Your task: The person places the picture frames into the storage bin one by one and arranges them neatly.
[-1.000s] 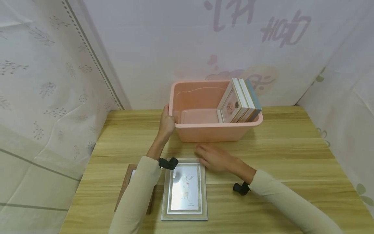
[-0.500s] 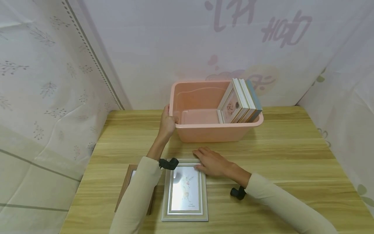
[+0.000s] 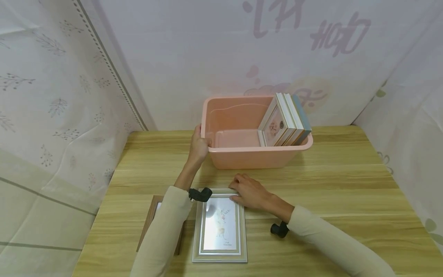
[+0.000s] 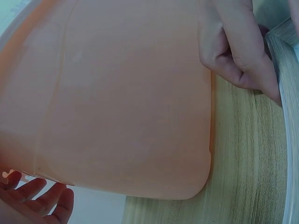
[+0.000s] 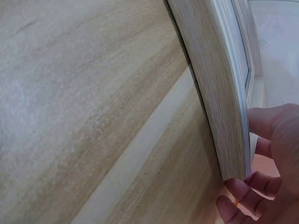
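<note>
A pink plastic bin stands toward the back of the table, and my left hand grips its left rim. Beneath that rim, curled fingertips show in the left wrist view. Nearer me, a picture frame with a pale silvery border lies face up. My right hand pinches its far right corner, the thumb on the face and the fingers bent over the far edge. In the right wrist view the frame's wood-grained side shows, with the right hand at its end.
Several picture frames stand leaning at the right end inside the bin. A brown frame lies left of the silvery one, partly under my left sleeve. Printed cloth hangs behind the wooden table.
My right hand has come slightly toward me onto the frame's corner, and its fingers have bent over the far edge. The left hand keeps its grip on the bin.
</note>
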Action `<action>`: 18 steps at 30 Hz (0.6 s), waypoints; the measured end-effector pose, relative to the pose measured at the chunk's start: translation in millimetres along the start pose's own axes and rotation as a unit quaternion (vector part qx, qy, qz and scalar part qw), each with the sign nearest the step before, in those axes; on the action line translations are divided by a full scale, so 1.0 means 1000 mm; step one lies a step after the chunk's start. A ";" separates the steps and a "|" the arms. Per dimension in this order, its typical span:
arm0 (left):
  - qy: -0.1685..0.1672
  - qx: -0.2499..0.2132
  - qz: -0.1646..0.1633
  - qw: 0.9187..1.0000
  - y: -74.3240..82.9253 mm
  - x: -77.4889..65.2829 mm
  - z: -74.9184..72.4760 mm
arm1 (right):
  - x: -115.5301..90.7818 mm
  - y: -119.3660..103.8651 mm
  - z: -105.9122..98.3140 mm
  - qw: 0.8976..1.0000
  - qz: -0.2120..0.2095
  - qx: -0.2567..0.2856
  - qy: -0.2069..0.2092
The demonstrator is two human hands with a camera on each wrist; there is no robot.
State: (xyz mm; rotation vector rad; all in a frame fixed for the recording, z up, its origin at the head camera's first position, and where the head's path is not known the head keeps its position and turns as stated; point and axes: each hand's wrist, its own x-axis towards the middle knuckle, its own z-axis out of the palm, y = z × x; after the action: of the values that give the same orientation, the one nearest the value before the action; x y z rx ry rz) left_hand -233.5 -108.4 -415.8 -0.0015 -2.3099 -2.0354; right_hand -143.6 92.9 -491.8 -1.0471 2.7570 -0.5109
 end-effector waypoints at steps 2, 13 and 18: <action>-0.001 -0.003 0.002 1.000 0.000 0.000 0.000 | 0.000 0.001 -0.001 1.000 -0.001 0.008 -0.001; -0.005 -0.023 -0.002 1.000 0.000 0.000 0.000 | -0.003 0.011 -0.014 0.998 -0.015 0.061 -0.009; -0.004 -0.027 0.001 1.000 0.000 0.000 0.001 | -0.005 0.017 -0.021 0.995 -0.004 0.101 -0.016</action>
State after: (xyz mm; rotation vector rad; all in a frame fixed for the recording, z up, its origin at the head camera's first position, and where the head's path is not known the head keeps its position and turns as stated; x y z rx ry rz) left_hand -233.7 -107.6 -415.6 -0.0142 -2.2583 -2.0990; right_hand -155.6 114.1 -478.0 -1.0102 2.6076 -0.7502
